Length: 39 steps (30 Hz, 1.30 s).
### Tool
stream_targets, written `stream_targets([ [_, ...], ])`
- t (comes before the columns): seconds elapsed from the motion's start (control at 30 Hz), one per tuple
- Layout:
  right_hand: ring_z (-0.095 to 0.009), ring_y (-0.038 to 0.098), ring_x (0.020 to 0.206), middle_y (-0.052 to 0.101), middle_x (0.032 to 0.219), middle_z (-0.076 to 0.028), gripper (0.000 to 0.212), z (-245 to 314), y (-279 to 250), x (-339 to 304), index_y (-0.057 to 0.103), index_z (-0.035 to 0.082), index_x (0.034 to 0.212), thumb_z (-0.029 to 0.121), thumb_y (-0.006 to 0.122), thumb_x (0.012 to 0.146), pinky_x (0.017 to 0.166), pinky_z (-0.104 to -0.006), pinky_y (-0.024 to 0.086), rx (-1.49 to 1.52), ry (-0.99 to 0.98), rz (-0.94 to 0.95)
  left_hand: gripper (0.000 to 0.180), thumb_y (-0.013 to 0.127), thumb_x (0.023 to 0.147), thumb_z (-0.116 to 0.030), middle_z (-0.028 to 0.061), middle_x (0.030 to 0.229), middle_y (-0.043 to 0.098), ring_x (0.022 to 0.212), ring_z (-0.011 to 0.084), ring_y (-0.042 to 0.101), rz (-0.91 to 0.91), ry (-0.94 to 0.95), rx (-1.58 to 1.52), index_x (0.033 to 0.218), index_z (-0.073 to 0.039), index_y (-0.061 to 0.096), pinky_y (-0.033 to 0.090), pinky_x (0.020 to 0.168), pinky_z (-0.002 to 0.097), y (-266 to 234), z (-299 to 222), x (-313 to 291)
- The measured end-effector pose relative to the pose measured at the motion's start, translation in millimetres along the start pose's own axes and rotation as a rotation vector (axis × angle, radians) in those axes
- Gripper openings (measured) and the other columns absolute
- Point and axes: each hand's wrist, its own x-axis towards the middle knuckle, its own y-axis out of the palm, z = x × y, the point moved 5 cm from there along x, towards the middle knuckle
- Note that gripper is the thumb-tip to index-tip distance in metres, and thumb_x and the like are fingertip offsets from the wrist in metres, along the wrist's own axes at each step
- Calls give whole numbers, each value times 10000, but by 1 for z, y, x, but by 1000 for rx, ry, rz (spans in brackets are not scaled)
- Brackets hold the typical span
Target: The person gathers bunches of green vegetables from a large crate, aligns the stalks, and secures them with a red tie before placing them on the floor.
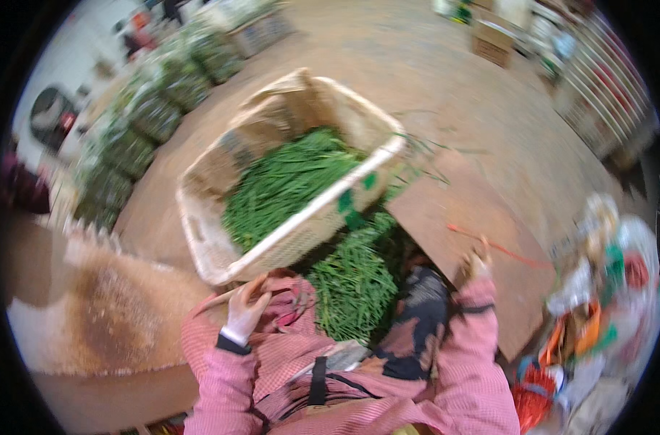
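My left hand [249,308] is raised over the pink checked cloth on my lap, near the crate's front corner. Its fingers are apart and hold nothing. Over a brown board [457,192] on the right, my right hand [478,262] has its fingertips on a thin orange-red string [517,255]. The fingers look pinched on it, though blurred. A dirty white plastic crate [294,259] stands tilted before me, with long, chive-like green stalks [290,192] inside. More of these greens lie in a heap [355,283] between my legs, below the crate.
Bagged bundles of greens [156,109] line the left side. A brown stained surface [120,304] lies to my left. On the right are plastic bags [631,254] and a bunch of red string [534,399]. A cardboard box [493,42] and a slatted rack [605,87] stand farther off.
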Motion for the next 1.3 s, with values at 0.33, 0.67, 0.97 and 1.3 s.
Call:
stream_targets([
  [0.33, -261, 604, 950, 628, 1020, -175, 355, 76, 225, -69, 590, 115, 1152, 10, 532, 818, 830, -301, 448, -1019, -802, 401, 598, 658, 716, -401, 153, 984, 640, 937, 294, 608, 160, -277, 604, 1186, -55, 525, 460, 850, 362, 3, 36, 126],
  [0.67, -159, 609, 849, 652, 936, -109, 250, 19, 346, 80, 642, 109, 1084, 54, 556, 856, 768, -277, 460, -634, -807, 420, 684, 697, 749, -375, 180, 1186, 569, 1105, 231, 552, 592, -19, 188, 1275, -10, 456, 428, 930, 310, -9, 23, 233],
  [0.97, -165, 570, 546, 568, 569, -26, 286, 20, 370, 78, 642, 68, 1068, 50, 510, 816, 621, -312, 435, -795, -1181, 408, 929, 676, 700, -499, 222, 1395, 325, 1298, 306, 320, 441, 141, 451, 1348, 51, 300, 261, 1066, 318, 180, 63, 412],
  [1.3, -127, 550, 619, 641, 758, -49, 255, 8, 355, 85, 612, 19, 1094, 101, 518, 872, 739, -288, 424, -752, -1161, 401, 1046, 722, 581, -549, 114, 1078, 493, 1002, 270, 462, 338, 302, 919, 1325, 36, 275, 321, 918, 406, 305, 63, 373],
])
